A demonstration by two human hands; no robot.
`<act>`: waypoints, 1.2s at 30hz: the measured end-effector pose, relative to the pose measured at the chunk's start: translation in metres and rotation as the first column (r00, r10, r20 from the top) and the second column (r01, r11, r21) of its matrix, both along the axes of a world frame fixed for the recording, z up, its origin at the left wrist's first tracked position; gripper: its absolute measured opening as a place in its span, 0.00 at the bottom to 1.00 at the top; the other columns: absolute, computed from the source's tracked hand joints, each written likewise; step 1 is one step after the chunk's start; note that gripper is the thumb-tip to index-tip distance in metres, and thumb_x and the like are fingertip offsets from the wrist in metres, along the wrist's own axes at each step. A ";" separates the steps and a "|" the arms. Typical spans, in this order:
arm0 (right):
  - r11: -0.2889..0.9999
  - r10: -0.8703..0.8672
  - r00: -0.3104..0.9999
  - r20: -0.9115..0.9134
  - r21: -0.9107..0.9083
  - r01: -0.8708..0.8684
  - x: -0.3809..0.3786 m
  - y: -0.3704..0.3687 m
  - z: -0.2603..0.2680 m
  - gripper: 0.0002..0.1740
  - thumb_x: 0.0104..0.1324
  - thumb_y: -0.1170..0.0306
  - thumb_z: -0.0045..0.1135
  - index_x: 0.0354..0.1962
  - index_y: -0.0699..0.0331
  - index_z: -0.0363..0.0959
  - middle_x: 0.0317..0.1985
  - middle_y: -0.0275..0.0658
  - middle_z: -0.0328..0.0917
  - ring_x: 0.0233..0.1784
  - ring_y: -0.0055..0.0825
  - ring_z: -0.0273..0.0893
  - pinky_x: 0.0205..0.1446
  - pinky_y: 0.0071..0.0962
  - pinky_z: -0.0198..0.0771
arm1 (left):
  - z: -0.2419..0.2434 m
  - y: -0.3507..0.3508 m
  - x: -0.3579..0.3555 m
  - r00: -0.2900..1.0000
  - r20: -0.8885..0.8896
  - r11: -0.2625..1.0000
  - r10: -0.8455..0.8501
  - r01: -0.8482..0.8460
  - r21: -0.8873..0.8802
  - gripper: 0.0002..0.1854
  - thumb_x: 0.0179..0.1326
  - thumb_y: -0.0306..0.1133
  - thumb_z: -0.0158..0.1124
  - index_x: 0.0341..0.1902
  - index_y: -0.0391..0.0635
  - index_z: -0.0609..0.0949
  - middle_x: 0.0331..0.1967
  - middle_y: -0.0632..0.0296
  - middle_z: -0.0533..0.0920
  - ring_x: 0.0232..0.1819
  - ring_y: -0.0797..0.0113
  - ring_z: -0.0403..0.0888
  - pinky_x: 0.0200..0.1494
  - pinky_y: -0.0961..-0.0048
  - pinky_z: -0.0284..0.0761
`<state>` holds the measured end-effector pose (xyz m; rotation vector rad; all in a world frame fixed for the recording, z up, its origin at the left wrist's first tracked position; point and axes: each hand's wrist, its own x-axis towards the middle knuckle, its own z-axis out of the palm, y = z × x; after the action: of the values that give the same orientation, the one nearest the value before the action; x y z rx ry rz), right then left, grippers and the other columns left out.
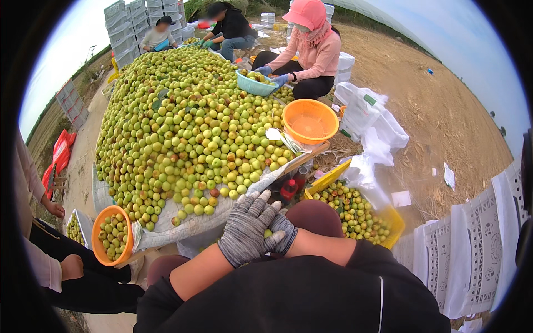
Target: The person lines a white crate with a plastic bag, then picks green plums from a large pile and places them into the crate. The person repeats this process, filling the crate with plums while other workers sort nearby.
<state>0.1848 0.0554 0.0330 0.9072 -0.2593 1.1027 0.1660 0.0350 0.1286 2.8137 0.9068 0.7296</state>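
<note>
My left hand (245, 231), in a grey striped knit glove with pale fingertips, lies across my right hand (284, 233) above my lap. Its fingers are stretched out, and its palm is hidden. The right hand wears a matching glove and is mostly covered by the left. A green fruit (267, 233) shows between the hands; which one holds it, if either, I cannot tell. Before me, a large heap of green and brown-blotched jujubes (183, 125) lies on a quilted pale cloth (187, 227) over a low table. Both hands are near its front edge.
An orange basin (96, 245) of jujubes stands at left, an orange basin (310, 123) at right. Beside my knee are a yellow crate (393, 227) and bottles (289, 190). Stacked crates (458, 254) stand right. A co-worker (312, 54) holds a blue basin (254, 86); another person (70, 266) stands left.
</note>
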 end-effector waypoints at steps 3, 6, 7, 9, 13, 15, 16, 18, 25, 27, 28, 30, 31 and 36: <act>0.893 0.447 0.826 0.342 -0.222 -0.392 0.070 0.022 0.006 0.32 0.79 0.53 0.36 0.76 0.53 0.55 0.80 0.40 0.53 0.83 0.34 0.48 0.85 0.43 0.41 | 0.008 0.033 -0.005 0.997 0.029 0.991 0.069 -0.072 0.111 0.40 0.59 0.57 0.67 0.70 0.45 0.74 0.70 0.42 0.71 0.72 0.38 0.67 0.77 0.41 0.54; 0.626 0.770 0.518 0.372 -0.597 -0.502 0.126 0.052 0.019 0.30 0.83 0.52 0.34 0.74 0.57 0.57 0.76 0.45 0.60 0.80 0.35 0.59 0.82 0.39 0.57 | -0.002 0.066 -0.019 0.989 0.123 0.992 0.081 -0.091 0.083 0.38 0.63 0.54 0.64 0.71 0.45 0.72 0.71 0.44 0.69 0.74 0.42 0.64 0.78 0.39 0.48; 0.476 0.853 0.434 0.289 -0.771 -0.422 0.139 0.065 0.023 0.32 0.80 0.47 0.41 0.73 0.56 0.59 0.72 0.48 0.64 0.72 0.40 0.69 0.68 0.41 0.75 | -0.010 0.077 -0.028 0.984 0.156 0.993 0.086 -0.097 0.066 0.37 0.64 0.53 0.64 0.71 0.45 0.72 0.71 0.44 0.69 0.74 0.43 0.64 0.79 0.39 0.47; 0.465 0.871 0.420 0.255 -0.703 -0.538 0.158 0.094 0.027 0.35 0.75 0.45 0.50 0.69 0.59 0.62 0.64 0.53 0.71 0.59 0.48 0.79 0.50 0.46 0.86 | -0.034 0.090 -0.052 0.982 0.162 0.994 0.097 -0.103 0.029 0.34 0.64 0.47 0.66 0.71 0.44 0.72 0.71 0.45 0.70 0.73 0.42 0.67 0.77 0.40 0.54; 0.476 0.807 0.520 0.280 -0.829 -0.293 0.193 0.144 0.020 0.32 0.73 0.46 0.55 0.65 0.55 0.66 0.66 0.49 0.68 0.56 0.46 0.76 0.40 0.36 0.82 | -0.092 0.099 -0.109 0.980 -0.008 0.952 0.197 -0.194 -0.237 0.33 0.64 0.44 0.67 0.69 0.42 0.73 0.69 0.42 0.71 0.70 0.37 0.69 0.75 0.42 0.59; 0.488 0.810 0.540 0.227 -0.771 -0.408 0.208 0.168 0.010 0.31 0.73 0.46 0.55 0.64 0.56 0.67 0.62 0.49 0.71 0.55 0.48 0.76 0.39 0.37 0.83 | -0.119 0.099 -0.135 0.969 -0.063 0.933 0.239 -0.247 -0.262 0.32 0.63 0.44 0.67 0.68 0.41 0.74 0.68 0.41 0.73 0.68 0.36 0.70 0.74 0.42 0.62; 0.492 0.806 0.551 0.218 -0.764 -0.417 0.213 0.181 0.005 0.31 0.73 0.46 0.56 0.63 0.56 0.68 0.61 0.49 0.71 0.55 0.48 0.77 0.39 0.37 0.83 | -0.132 0.099 -0.145 0.962 -0.094 0.922 0.256 -0.272 -0.274 0.32 0.62 0.44 0.67 0.67 0.40 0.74 0.67 0.41 0.73 0.68 0.36 0.71 0.73 0.43 0.63; 0.509 0.760 0.605 0.237 -0.797 -0.326 0.226 0.204 -0.003 0.28 0.72 0.47 0.55 0.60 0.56 0.70 0.58 0.48 0.73 0.54 0.47 0.78 0.38 0.38 0.85 | -0.154 0.099 -0.162 0.955 -0.097 0.913 0.280 -0.296 -0.281 0.32 0.62 0.43 0.67 0.67 0.40 0.75 0.67 0.41 0.74 0.66 0.36 0.72 0.71 0.43 0.66; 0.492 0.540 0.743 0.395 -0.865 0.103 0.330 0.305 0.002 0.26 0.73 0.45 0.52 0.56 0.54 0.72 0.53 0.41 0.77 0.49 0.47 0.81 0.33 0.32 0.83 | -0.177 0.120 -0.182 0.945 -0.094 0.901 0.315 -0.328 -0.285 0.30 0.61 0.43 0.68 0.64 0.40 0.77 0.65 0.42 0.75 0.65 0.37 0.74 0.69 0.45 0.70; 0.363 0.502 0.749 0.433 -0.891 0.272 0.362 0.339 0.001 0.25 0.73 0.45 0.51 0.54 0.54 0.73 0.51 0.41 0.78 0.49 0.47 0.81 0.32 0.31 0.83 | -0.177 0.133 -0.183 0.945 -0.087 0.901 0.316 -0.328 -0.284 0.30 0.60 0.42 0.68 0.64 0.40 0.78 0.64 0.42 0.75 0.65 0.38 0.74 0.70 0.45 0.69; 0.261 0.514 0.759 0.399 -0.916 0.305 0.373 0.353 -0.001 0.23 0.72 0.43 0.52 0.52 0.51 0.73 0.53 0.43 0.77 0.50 0.48 0.81 0.31 0.31 0.81 | -0.176 0.138 -0.183 0.941 -0.095 0.886 0.324 -0.337 -0.319 0.30 0.59 0.42 0.69 0.63 0.40 0.78 0.63 0.42 0.76 0.65 0.38 0.74 0.70 0.46 0.70; 0.271 0.537 0.755 0.377 -0.924 0.268 0.392 0.366 -0.008 0.24 0.72 0.43 0.53 0.52 0.51 0.73 0.53 0.44 0.77 0.51 0.48 0.80 0.32 0.31 0.82 | -0.176 0.141 -0.183 0.942 -0.064 0.883 0.330 -0.332 -0.332 0.30 0.58 0.41 0.69 0.63 0.40 0.78 0.63 0.42 0.76 0.65 0.39 0.74 0.70 0.46 0.70; 0.216 0.544 0.766 0.341 -0.940 0.265 0.398 0.370 -0.012 0.24 0.72 0.43 0.53 0.52 0.51 0.73 0.52 0.44 0.77 0.51 0.49 0.80 0.32 0.31 0.82 | -0.176 0.141 -0.182 0.939 -0.056 0.882 0.340 -0.339 -0.328 0.30 0.58 0.40 0.70 0.63 0.40 0.78 0.63 0.43 0.76 0.65 0.39 0.75 0.70 0.47 0.70; 0.165 0.464 0.829 0.313 -0.950 0.266 0.402 0.376 -0.027 0.24 0.72 0.44 0.53 0.54 0.52 0.71 0.54 0.46 0.76 0.51 0.53 0.79 0.33 0.33 0.83 | -0.177 0.130 -0.185 0.933 -0.035 0.874 0.359 -0.349 -0.338 0.30 0.58 0.38 0.70 0.64 0.41 0.78 0.64 0.43 0.76 0.65 0.41 0.76 0.69 0.49 0.72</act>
<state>0.5864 0.4309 0.0058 -0.7096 0.1243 1.3303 -0.0188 0.1651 -0.0486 2.3552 1.4163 0.5773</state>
